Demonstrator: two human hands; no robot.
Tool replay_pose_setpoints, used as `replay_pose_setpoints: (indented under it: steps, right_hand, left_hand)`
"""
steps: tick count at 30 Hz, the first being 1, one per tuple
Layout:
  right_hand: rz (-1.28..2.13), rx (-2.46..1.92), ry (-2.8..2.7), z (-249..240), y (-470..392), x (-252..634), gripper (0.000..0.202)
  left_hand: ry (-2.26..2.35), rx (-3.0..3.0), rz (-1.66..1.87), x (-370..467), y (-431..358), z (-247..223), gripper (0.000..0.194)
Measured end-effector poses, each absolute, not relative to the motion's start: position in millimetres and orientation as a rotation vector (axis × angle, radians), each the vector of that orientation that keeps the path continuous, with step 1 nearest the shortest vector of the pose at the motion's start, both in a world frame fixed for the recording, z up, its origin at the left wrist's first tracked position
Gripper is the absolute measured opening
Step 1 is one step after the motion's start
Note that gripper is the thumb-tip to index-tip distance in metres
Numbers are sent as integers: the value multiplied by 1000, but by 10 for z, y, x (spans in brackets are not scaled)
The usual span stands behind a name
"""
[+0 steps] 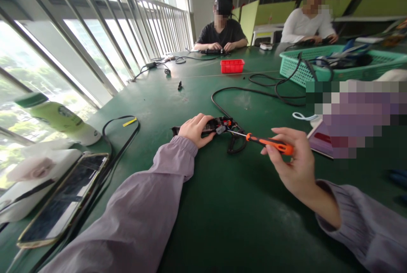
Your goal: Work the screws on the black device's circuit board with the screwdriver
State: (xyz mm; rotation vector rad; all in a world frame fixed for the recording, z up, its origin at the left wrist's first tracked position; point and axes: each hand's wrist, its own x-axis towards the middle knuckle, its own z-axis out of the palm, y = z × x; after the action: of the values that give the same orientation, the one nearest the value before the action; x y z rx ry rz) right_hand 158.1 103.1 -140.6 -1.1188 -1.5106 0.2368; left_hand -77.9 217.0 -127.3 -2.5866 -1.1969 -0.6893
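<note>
My left hand is wrapped over a black, elongated corded device lying on the table, its housing open at the right end. Red and grey parts and thin wires show inside there. In my right hand is an orange and black screwdriver, gripped by its handle between thumb and fingers. Its shaft points left, and the tip reaches the exposed inside of the device; whether it touches a screw is too small to tell. A black cable loops beside the device's open end.
A red tray and a small black part lie farther back. A green basket holds cables and tools. A phone and a bottle are at left. Two people sit across the table; a pixelated area covers the right.
</note>
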Motion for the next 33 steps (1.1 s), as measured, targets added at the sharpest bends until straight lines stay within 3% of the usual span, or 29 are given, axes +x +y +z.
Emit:
replay_pose_setpoints:
  steps: [3, 8, 12, 18, 24, 33]
  right_hand:
    - [172, -1089, -1457, -1409, 1036, 1586, 37]
    - [272, -1157, -1552, -1392, 1021, 1587, 25]
    - [65, -1103, -1530, -1375, 1024, 1584, 35]
    - [211, -1198, -1622, -1385, 1022, 1595, 19]
    - [61, -1072, -1587, -1382, 1026, 1579, 38]
    - [89, -1162, -1622, -1389, 989, 1632, 29]
  left_hand:
    - [-1196, -2590, -695, -779, 2171, -1277, 38]
    - [-1199, -2585, -695, -780, 2178, -1282, 38]
    - [-1203, -2593, -686, -779, 2173, -1277, 38]
    - [-1207, -2580, -673, -779, 2168, -1273, 38]
    - [-1199, -2578, -671, -777, 2171, -1275, 38]
    - [-1206, -2580, -676, -782, 2178, -1288, 39]
